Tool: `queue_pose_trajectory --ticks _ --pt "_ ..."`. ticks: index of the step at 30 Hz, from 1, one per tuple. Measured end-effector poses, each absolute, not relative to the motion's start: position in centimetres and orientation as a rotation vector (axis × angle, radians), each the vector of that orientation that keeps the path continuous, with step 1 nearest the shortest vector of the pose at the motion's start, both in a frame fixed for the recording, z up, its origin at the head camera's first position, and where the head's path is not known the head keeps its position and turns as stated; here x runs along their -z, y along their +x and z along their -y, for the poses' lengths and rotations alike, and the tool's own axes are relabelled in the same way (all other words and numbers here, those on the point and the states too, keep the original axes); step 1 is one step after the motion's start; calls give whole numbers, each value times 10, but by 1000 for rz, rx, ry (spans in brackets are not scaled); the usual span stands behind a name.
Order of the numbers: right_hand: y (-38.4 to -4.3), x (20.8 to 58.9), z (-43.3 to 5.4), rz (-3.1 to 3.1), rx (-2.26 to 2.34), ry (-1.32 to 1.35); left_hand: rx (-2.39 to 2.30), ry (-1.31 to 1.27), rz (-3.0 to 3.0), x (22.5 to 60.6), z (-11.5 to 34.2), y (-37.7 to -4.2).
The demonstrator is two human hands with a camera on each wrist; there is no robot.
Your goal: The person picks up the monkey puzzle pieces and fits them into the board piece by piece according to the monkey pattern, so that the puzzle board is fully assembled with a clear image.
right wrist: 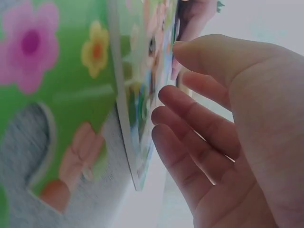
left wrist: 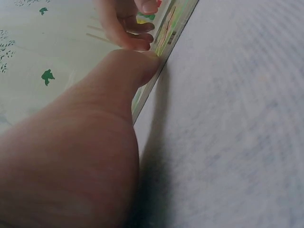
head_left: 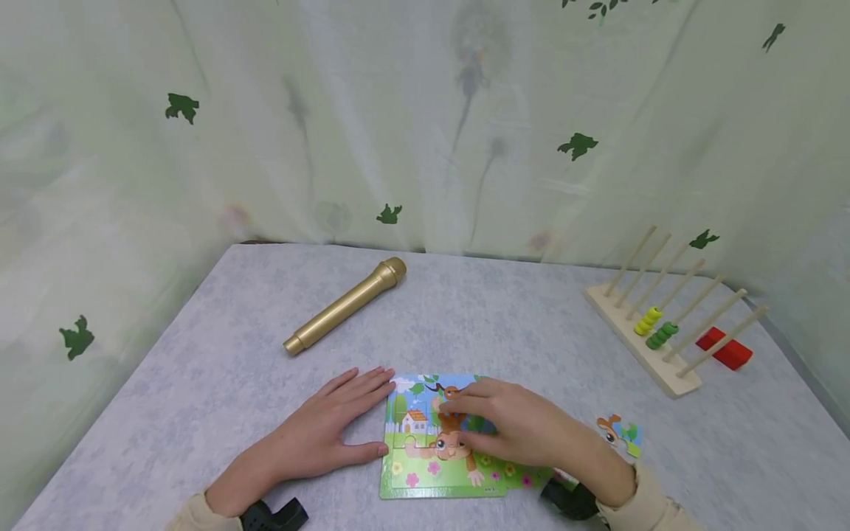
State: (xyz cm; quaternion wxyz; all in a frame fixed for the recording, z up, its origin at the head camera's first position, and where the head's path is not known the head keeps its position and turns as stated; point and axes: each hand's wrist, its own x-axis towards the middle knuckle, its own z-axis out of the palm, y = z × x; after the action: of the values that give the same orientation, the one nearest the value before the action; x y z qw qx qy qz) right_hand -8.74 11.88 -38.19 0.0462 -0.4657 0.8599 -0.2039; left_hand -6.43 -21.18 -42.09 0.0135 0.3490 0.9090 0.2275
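A monkey jigsaw puzzle (head_left: 415,468) in a flat board lies near the table's front edge. My left hand (head_left: 332,424) rests at its left side, fingers extended; the thumb and a fingertip touch the board's edge. Over the puzzle's right part is my right hand (head_left: 511,417), fingers slightly bent. In the right wrist view nothing shows between that hand's thumb and fingers (right wrist: 190,137); whether a fingertip touches the puzzle I cannot tell. A loose green puzzle piece (right wrist: 71,71) with flowers lies beside the board, partly under the right wrist. Another puzzle piece (head_left: 624,435) lies right of the forearm.
A gold toy microphone (head_left: 345,306) lies behind the left hand. At the right stands a wooden peg rack (head_left: 637,339) with yellow beads (head_left: 648,321) and green beads (head_left: 662,335). Red blocks (head_left: 725,348) lie behind it. A patterned curtain (head_left: 425,133) hangs along the table's back.
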Motion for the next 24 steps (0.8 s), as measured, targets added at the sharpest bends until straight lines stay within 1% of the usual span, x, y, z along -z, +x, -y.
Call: queue_pose_trajectory --ticks 8,15,24 --pt "-90 376 -131 -2638 687 -1430 -692 1098 -2841 422 211 -65" --pt "-91 372 -150 -2636 736 -1343 -693 1093 -2833 421 210 -65" --pt "-86 369 -173 -2702 799 -1301 -700 1080 -2827 421 210 -65"
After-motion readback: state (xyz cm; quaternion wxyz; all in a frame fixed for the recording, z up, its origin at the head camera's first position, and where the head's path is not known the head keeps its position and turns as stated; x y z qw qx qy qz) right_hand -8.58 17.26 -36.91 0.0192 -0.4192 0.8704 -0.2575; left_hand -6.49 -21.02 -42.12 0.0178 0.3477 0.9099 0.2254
